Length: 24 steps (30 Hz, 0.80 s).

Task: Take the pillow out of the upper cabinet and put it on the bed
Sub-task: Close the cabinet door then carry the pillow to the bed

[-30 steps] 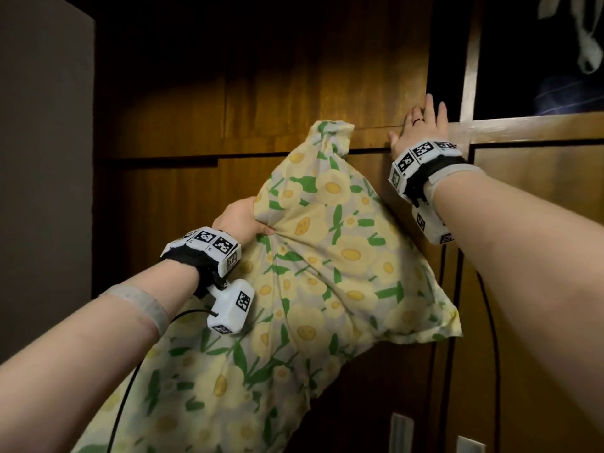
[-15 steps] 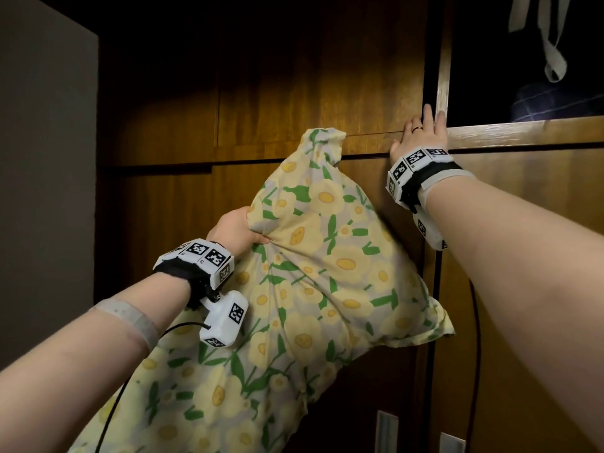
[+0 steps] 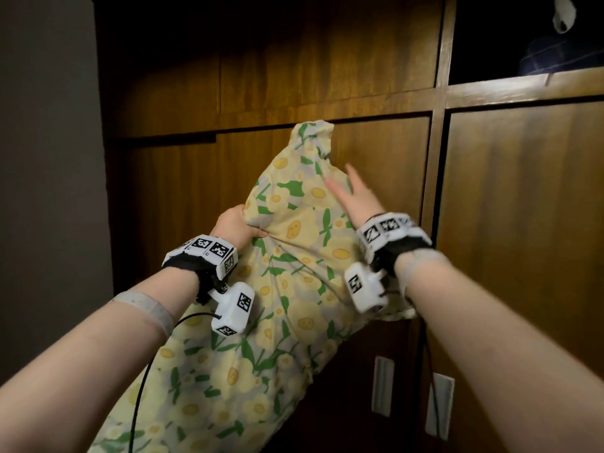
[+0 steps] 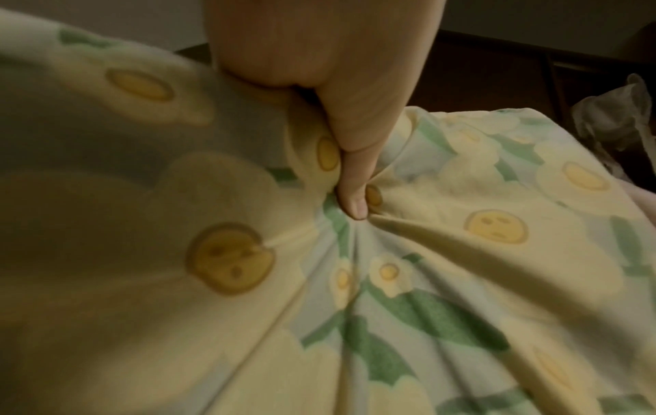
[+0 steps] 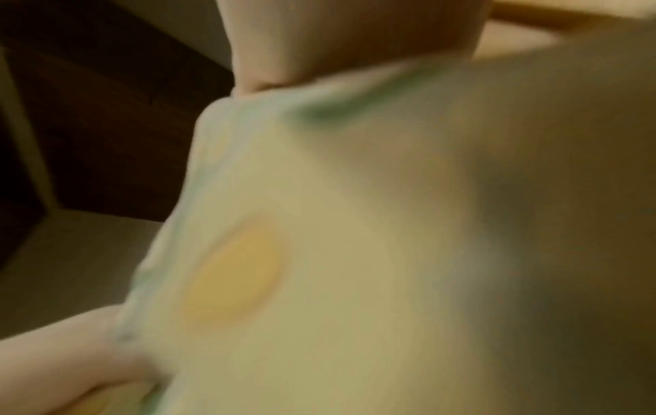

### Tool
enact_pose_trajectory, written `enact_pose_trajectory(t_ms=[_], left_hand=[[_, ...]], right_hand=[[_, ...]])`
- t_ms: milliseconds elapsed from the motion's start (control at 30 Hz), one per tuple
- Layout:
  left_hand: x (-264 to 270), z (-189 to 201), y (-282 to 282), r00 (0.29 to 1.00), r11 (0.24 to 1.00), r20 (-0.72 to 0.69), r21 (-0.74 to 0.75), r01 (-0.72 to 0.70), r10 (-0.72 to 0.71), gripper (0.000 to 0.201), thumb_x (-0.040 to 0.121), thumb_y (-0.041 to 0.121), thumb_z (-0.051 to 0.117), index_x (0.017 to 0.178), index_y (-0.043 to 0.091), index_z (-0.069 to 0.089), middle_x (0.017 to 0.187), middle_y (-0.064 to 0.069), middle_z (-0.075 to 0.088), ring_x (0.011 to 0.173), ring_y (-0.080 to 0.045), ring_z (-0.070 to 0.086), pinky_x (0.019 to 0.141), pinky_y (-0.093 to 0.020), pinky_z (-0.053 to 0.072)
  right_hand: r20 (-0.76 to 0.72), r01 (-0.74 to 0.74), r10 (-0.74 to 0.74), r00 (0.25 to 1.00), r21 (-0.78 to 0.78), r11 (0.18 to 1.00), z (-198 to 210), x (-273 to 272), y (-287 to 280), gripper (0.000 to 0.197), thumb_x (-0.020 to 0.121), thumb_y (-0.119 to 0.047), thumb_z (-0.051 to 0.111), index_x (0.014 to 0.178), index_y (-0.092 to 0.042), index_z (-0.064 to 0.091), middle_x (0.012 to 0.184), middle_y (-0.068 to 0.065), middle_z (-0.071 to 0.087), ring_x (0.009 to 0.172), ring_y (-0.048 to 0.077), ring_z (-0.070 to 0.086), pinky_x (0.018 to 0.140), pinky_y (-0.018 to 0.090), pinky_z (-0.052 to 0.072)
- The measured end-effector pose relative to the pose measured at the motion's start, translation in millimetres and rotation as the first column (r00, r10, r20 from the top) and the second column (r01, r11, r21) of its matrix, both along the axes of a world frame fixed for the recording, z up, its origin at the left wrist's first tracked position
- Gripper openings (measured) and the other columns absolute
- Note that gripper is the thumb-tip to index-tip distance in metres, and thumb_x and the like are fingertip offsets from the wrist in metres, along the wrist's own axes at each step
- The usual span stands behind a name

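Observation:
A yellow pillow with a flower print and green leaves hangs in front of the wooden cabinet doors, its top corner up by the door seam. My left hand grips a bunch of its fabric on the left side; in the left wrist view the thumb digs into the gathered pillow cloth. My right hand lies against the pillow's upper right with fingers spread and straight. The right wrist view is blurred, filled by the pillow.
Closed brown cabinet doors fill the view ahead. An open upper compartment at top right holds dark folded cloth. A grey wall stands on the left. Two pale handles sit low on the doors.
My right hand has left the upper cabinet's ledge and come down onto the pillow. The pillow and my left hand have dropped slightly lower.

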<state>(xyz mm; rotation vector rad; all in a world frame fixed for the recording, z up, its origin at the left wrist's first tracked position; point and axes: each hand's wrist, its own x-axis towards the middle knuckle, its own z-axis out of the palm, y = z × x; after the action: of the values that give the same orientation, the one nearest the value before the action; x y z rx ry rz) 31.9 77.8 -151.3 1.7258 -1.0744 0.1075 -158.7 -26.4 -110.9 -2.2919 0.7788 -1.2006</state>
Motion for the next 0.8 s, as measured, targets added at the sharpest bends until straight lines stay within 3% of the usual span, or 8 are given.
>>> enact_pose_trajectory(t_ms=[67, 133, 200, 300, 467, 567, 633, 800], left_hand=[[-5.4, -21.6, 12.7, 0.997, 1.000, -0.074, 0.001, 0.002, -0.002, 0.040, 0.069, 0.004, 0.076, 0.106, 0.000, 0.061, 0.116, -0.015, 0.066, 0.107, -0.030, 0.058, 0.085, -0.031, 0.042], [-9.4, -50.5, 30.9, 0.988, 0.999, -0.153, 0.039, 0.001, 0.005, 0.044, 0.067, 0.001, 0.076, 0.108, -0.004, 0.062, 0.118, -0.018, 0.066, 0.110, -0.033, 0.059, 0.091, -0.034, 0.045], [-11.8, -84.0, 55.0, 0.969, 0.996, -0.245, 0.077, 0.038, -0.018, 0.048, 0.065, -0.002, 0.077, 0.111, -0.006, 0.062, 0.119, -0.020, 0.065, 0.111, -0.033, 0.060, 0.100, -0.040, 0.046], [-11.9, -126.1, 101.8, 0.928, 0.981, -0.372, 0.178, 0.071, 0.000, 0.050, 0.068, -0.002, 0.076, 0.116, -0.003, 0.061, 0.116, -0.015, 0.064, 0.106, -0.024, 0.059, 0.104, -0.041, 0.044], [-18.1, -184.6, 191.1, 0.824, 0.916, -0.559, 0.373, 0.146, 0.097, 0.056, 0.073, 0.001, 0.071, 0.126, 0.000, 0.053, 0.100, -0.003, 0.066, 0.095, -0.021, 0.061, 0.105, -0.040, 0.041], [-29.9, -219.8, 239.8, 0.759, 0.925, -0.636, 0.357, 0.130, 0.139, 0.089, 0.043, 0.016, 0.075, 0.127, -0.002, 0.051, 0.120, -0.017, 0.061, 0.114, -0.031, 0.057, 0.105, -0.040, 0.041], [-32.4, -247.2, 271.1, 0.702, 0.930, -0.697, 0.338, 0.144, 0.145, 0.099, 0.035, 0.022, 0.071, 0.129, -0.002, 0.049, 0.129, -0.021, 0.056, 0.122, -0.035, 0.053, 0.107, -0.043, 0.039], [-61.5, -293.6, 360.4, 0.624, 0.907, -0.741, 0.404, 0.122, 0.247, 0.068, 0.071, -0.003, 0.064, 0.135, 0.001, 0.041, 0.139, -0.018, 0.050, 0.128, -0.033, 0.047, 0.111, -0.044, 0.035]], right_hand=[[-0.063, -0.037, 0.040, 0.997, 0.037, 0.999, -29.8, 5.0, 11.6, 0.092, 0.069, -0.077, 0.047, 0.145, -0.029, 0.027, 0.143, 0.004, 0.049, 0.127, 0.029, 0.049, 0.107, 0.050, 0.038], [-0.057, 0.000, 0.000, 0.998, 0.006, 1.000, -54.6, 11.1, 17.5, 0.068, 0.073, -0.067, 0.058, 0.125, -0.023, 0.053, 0.120, 0.003, 0.066, 0.109, 0.029, 0.061, 0.095, 0.044, 0.049], [-0.017, 0.004, -0.005, 1.000, -0.038, 0.999, -76.8, 17.6, 29.8, 0.047, 0.077, -0.060, 0.061, 0.102, -0.020, 0.064, 0.102, 0.005, 0.071, 0.095, 0.029, 0.065, 0.082, 0.036, 0.053], [-0.053, -0.020, 0.014, 0.999, -0.123, 0.992, -109.5, 32.1, 62.1, 0.045, 0.079, -0.060, 0.059, 0.089, -0.017, 0.067, 0.090, 0.005, 0.072, 0.085, 0.028, 0.065, 0.068, 0.031, 0.049], [-0.248, -0.205, 0.142, 0.958, -0.251, 0.946, -153.5, 63.1, 127.4, 0.054, 0.077, -0.070, 0.051, 0.088, -0.021, 0.069, 0.087, 0.003, 0.073, 0.084, 0.026, 0.066, 0.069, 0.031, 0.048], [-0.370, -0.314, 0.211, 0.905, -0.243, 0.918, -174.7, 77.8, 165.2, 0.055, 0.077, -0.073, 0.049, 0.083, -0.022, 0.068, 0.082, 0.000, 0.069, 0.077, 0.022, 0.062, 0.067, 0.027, 0.043], [-0.442, -0.397, 0.280, 0.852, -0.199, 0.896, -190.5, 86.3, 194.5, 0.052, 0.077, -0.072, 0.050, 0.079, -0.023, 0.066, 0.078, -0.002, 0.062, 0.072, 0.019, 0.056, 0.065, 0.026, 0.040], [-0.567, -0.577, 0.435, 0.700, -0.089, 0.812, -235.9, 100.1, 277.7, 0.053, 0.075, -0.071, 0.054, 0.084, -0.021, 0.069, 0.081, -0.001, 0.066, 0.079, 0.020, 0.062, 0.066, 0.028, 0.046]])
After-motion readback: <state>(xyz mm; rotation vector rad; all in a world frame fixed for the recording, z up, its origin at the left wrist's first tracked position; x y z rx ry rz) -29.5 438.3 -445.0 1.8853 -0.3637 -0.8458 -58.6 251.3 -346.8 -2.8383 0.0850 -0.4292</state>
